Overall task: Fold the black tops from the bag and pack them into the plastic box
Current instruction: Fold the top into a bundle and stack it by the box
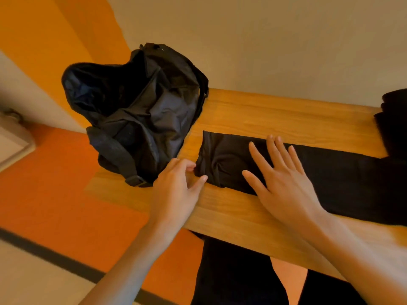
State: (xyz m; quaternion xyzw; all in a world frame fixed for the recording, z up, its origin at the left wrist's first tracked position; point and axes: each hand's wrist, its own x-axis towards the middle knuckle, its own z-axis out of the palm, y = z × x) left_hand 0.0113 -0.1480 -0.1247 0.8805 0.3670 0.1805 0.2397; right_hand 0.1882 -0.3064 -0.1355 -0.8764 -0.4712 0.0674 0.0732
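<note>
A black top (pixel 343 181) lies folded into a long narrow strip across the wooden table (pixel 275 111). My right hand (pixel 279 172) rests flat on it, fingers spread, near its left end. My left hand (pixel 176 186) is at the strip's left end, fingertips at the fabric's near corner; whether they pinch the cloth I cannot tell. The black bag (pixel 136 111) sits open and slumped on the table's left end, just left of the top. The plastic box is out of view.
More black fabric (pixel 394 122) lies piled at the table's far right edge. A beige wall runs right behind the table. Orange floor lies to the left, below the table's end. My legs show under the near edge.
</note>
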